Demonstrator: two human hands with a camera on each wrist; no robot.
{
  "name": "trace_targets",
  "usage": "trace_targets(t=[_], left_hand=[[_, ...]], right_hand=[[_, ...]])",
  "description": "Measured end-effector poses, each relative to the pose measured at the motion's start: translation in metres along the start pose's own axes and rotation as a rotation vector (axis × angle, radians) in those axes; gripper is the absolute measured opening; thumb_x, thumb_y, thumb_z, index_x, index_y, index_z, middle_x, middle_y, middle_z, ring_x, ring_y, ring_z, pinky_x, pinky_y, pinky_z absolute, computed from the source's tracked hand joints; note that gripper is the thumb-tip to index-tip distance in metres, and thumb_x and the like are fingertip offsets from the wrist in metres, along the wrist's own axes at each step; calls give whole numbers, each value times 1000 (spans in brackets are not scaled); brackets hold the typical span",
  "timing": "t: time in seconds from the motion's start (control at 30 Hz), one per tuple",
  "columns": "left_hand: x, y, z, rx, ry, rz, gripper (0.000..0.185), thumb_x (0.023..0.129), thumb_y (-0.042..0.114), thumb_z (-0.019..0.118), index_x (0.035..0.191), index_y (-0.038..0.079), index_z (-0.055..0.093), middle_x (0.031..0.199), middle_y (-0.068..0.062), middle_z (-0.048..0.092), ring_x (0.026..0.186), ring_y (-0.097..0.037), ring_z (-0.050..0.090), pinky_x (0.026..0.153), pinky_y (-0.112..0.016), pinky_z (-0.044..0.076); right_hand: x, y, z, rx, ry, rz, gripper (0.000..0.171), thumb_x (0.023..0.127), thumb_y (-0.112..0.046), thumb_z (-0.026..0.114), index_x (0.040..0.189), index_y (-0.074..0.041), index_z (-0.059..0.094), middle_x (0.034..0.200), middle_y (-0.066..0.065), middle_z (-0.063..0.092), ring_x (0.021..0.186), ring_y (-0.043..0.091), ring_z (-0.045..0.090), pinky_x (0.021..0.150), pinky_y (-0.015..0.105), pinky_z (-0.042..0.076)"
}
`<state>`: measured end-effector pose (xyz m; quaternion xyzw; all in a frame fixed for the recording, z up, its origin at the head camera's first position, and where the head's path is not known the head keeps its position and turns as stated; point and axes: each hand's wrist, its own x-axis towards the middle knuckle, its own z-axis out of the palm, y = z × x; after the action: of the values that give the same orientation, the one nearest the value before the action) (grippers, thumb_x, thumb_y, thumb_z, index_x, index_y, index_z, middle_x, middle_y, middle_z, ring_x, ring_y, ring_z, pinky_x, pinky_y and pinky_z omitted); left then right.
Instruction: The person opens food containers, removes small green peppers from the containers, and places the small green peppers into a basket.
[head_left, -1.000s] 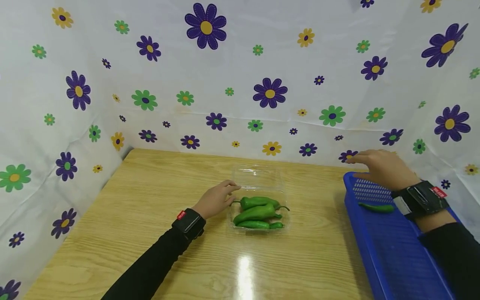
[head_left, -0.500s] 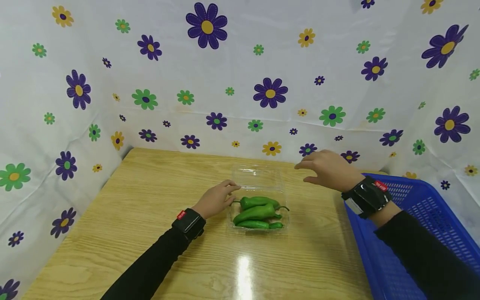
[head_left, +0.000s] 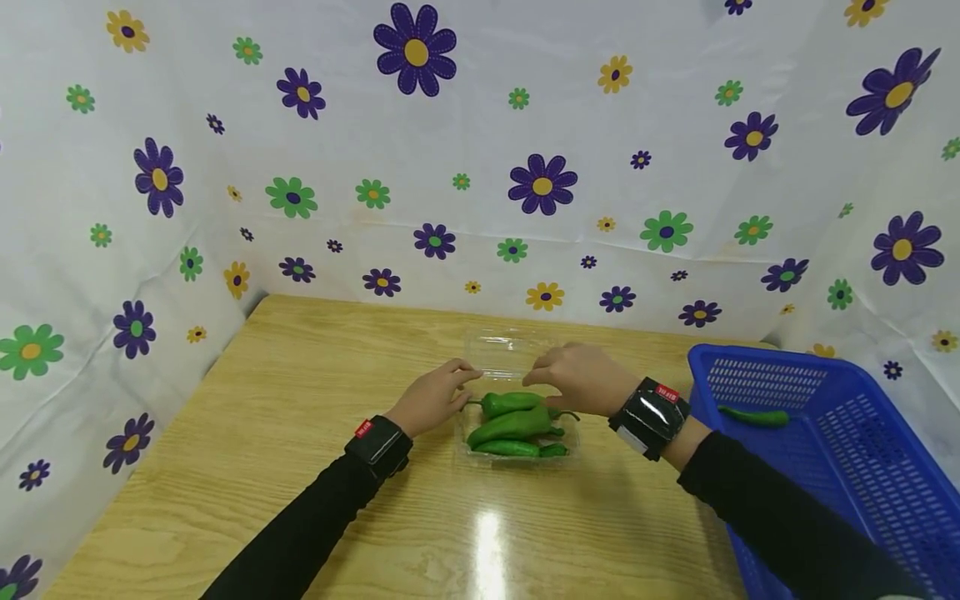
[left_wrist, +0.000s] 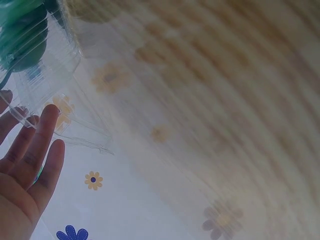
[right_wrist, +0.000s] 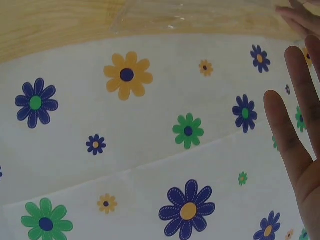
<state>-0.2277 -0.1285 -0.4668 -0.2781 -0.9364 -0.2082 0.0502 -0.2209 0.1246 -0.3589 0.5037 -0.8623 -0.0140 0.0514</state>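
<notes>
A clear plastic clamshell container [head_left: 517, 462] stands on the table with its lid [head_left: 504, 354] folded back. Several green peppers [head_left: 510, 427] lie side by side in it. My left hand [head_left: 433, 402] holds the container's left rim, thumb and index at the edge near a pepper stem; in the left wrist view the other fingers [left_wrist: 44, 137] stretch along the plastic. Over the container's back right corner is my right hand [head_left: 585, 379], its fingers spread, nothing between them. Its thumb overlaps the rear pepper in the head view.
A blue plastic basket [head_left: 720, 500] with mesh walls stands at the right, under the right forearm. One thin green pepper [head_left: 753, 417] lies near its back end. A flowered white cloth [head_left: 450, 125] hangs behind the wooden table [head_left: 315, 367].
My right hand has moved left from above the blue basket to the container, fingers empty throughout. The left hand stays at the container's left rim, and the peppers have not moved.
</notes>
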Motion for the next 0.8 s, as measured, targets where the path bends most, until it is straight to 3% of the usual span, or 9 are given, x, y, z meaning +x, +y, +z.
trace_targets(t=[0.23,0.6,0.8], left_hand=[[-1,1,-2,-5,5,0,37,93,15,58,129,10,57,124,-6,55,95,-18,66,73,-27,54],[-2,-3,2,3,22,15,37,93,15,58,130,11,57,124,-6,54,95,-18,66,74,-28,54],[-2,-2,1,-6,23,18,36,93,15,59,129,10,57,124,-7,55,95,-19,66,74,-28,54]], right_hand=[[10,-10,21,38,14,-96,27,74,-16,78,100,-12,72,92,1,72,80,14,67,70,28,54],[17,-26,37,40,-57,-124,28,76,-23,78,102,-15,72,98,-1,72,87,12,67,77,29,55],[17,-34,39,3,-91,-149,29,76,-26,78,104,-18,71,93,-4,71,83,10,66,73,27,54]])
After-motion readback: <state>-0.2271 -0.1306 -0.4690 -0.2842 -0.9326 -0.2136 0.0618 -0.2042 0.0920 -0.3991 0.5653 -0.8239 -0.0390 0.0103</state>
